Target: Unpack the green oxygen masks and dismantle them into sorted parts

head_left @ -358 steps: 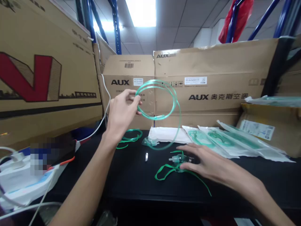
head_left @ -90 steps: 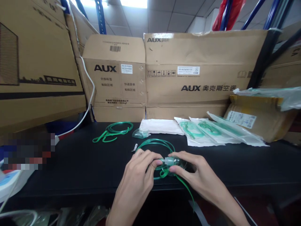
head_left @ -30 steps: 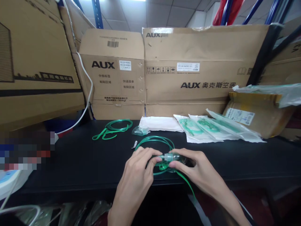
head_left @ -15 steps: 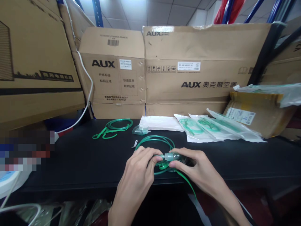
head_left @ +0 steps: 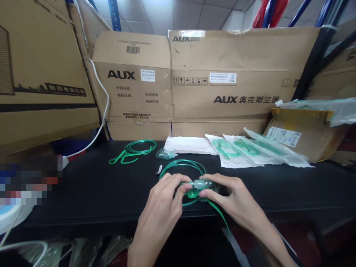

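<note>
Now our left hand (head_left: 166,196) pinches translucent green plastic tubing (head_left: 183,161), our half-closed right hand (head_left: 233,190) a pale cylindrical plastic connector (head_left: 199,184) — black tabletop (head_left: 280,193) spreading on both sides, front edge near.

The near coiled tube (head_left: 182,161) is of smooth, glossy plastic, and the mask (head_left: 208,184) looks like clear, shiny plastic. The worktop (head_left: 91,193) appears smooth and rather matt. The far boxes (head_left: 241,53) are dull cardboard.

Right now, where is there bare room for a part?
Black tabletop left of the left hand, in front of the rear tubing coil; also right of the right hand, in front of the pouches. Crowded: between the hands, with clear connector, strap and front coil.
</note>
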`<control>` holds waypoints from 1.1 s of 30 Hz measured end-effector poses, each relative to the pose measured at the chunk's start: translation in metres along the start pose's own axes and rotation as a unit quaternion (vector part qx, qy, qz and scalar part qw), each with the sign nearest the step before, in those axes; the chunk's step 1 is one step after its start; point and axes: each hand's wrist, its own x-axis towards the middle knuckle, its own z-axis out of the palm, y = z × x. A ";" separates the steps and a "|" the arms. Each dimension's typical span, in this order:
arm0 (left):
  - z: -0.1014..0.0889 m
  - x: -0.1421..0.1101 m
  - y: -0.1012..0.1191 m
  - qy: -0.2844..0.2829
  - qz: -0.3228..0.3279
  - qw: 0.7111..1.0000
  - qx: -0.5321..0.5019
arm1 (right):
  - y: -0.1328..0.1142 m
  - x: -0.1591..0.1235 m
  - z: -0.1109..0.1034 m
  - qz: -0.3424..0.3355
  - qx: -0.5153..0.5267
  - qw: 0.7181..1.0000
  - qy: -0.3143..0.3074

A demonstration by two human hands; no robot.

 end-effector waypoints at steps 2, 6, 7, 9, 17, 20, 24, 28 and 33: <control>0.000 0.000 -0.001 -0.005 0.002 1.000 -0.004 | 0.000 0.000 -0.001 -0.002 0.005 1.000 -0.001; -0.001 0.001 -0.001 -0.013 -0.001 1.000 -0.011 | -0.001 0.000 -0.002 -0.009 0.002 1.000 0.000; -0.002 0.002 -0.001 -0.014 -0.004 1.000 -0.012 | -0.001 0.000 -0.002 -0.011 0.000 1.000 0.001; -0.002 0.002 0.000 -0.018 -0.013 1.000 -0.012 | -0.001 0.000 -0.001 -0.010 -0.003 1.000 0.003; -0.004 0.000 0.000 -0.037 -0.029 0.999 -0.015 | 0.000 -0.001 -0.001 -0.010 -0.015 1.000 -0.003; -0.006 0.000 -0.003 -0.047 -0.020 0.998 -0.026 | -0.001 -0.002 -0.002 -0.013 -0.009 1.000 -0.023; -0.010 0.000 -0.005 -0.059 0.001 0.997 -0.040 | -0.002 -0.003 -0.004 -0.026 0.016 0.998 -0.048; -0.010 -0.001 -0.004 -0.064 -0.003 0.997 -0.044 | -0.001 -0.003 -0.005 -0.032 0.029 0.998 -0.053; -0.007 -0.001 -0.003 -0.052 -0.008 0.998 -0.038 | -0.001 -0.001 -0.003 -0.037 0.016 0.998 -0.040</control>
